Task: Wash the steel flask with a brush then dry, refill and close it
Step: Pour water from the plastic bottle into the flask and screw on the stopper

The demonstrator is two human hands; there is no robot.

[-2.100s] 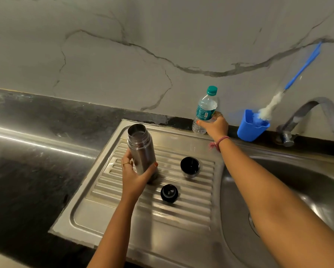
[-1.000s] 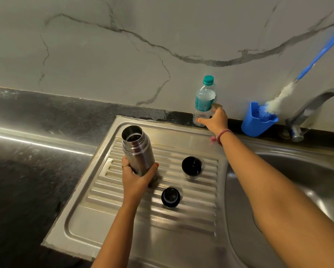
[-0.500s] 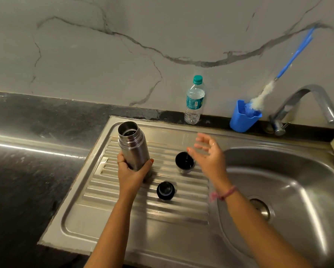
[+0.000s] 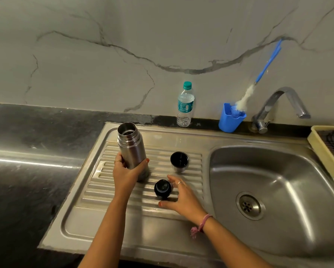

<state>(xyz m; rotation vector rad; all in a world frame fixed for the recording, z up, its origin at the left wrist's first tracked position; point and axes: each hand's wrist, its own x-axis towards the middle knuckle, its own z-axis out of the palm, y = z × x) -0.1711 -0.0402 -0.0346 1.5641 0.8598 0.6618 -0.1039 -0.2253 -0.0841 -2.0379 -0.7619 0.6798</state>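
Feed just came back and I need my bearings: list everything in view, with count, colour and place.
steel flask: 1, silver, open-topped, on the ribbed drainboard
black stopper: 1, black, on the drainboard right of the flask
cup lid: 1, steel with a dark inside, mouth up, behind the stopper
water bottle: 1, clear with a teal cap, capped, by the wall
blue cup: 1, blue, left of the tap
bottle brush: 1, blue handle and white bristles, standing in the blue cup
tap: 1, chrome, behind the basin
sink: 1, steel, basin at right
tray: 1, pale yellow, far right edge
left hand: grips the flask low down
right hand: fingers spread around the stopper, contact unclear
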